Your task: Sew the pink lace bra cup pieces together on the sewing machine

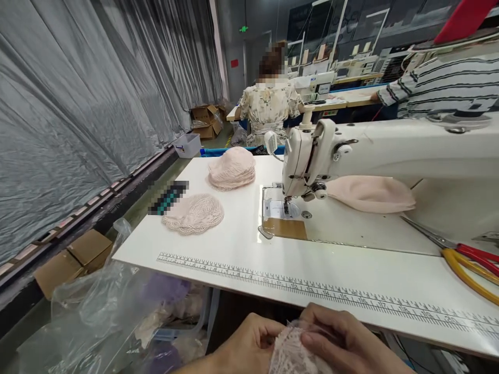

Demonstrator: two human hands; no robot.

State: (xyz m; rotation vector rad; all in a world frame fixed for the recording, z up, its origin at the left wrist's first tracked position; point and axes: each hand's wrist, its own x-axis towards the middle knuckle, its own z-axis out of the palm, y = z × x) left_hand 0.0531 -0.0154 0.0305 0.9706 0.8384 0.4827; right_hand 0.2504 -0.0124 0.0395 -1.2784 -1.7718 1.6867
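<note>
1. The left hand (249,345) and right hand (343,337) meet at the bottom of the view, below the near edge of the table (241,244), both grasping one piece of pale lace (290,353).
2. The left hand's fingers curl onto the lace's left edge; the right hand's fingers lie over its top and right side.
3. The lace is off the table, on the near side of the ruler (312,288) printed along the table edge.
4. A sewing machine (351,156) stands on the table's far right part; its needle (287,205) points down at the plate.
5. A pink fabric piece (370,193) lies on the machine bed, right of the needle.
6. Scissors (468,259) with red and yellow handles lie at the table's right edge.
7. Left of the machine, one lace cup (194,214) rests on the table, and a stack of cups (232,167) sits beyond it.
8. Plastic bags (109,306) are bunched below the table's left corner, with cardboard boxes (74,259) on the floor further left.
9. Beyond the table's far edge sits a person in a floral top (268,106); another in a striped sleeve (440,85) is to the right.
</note>
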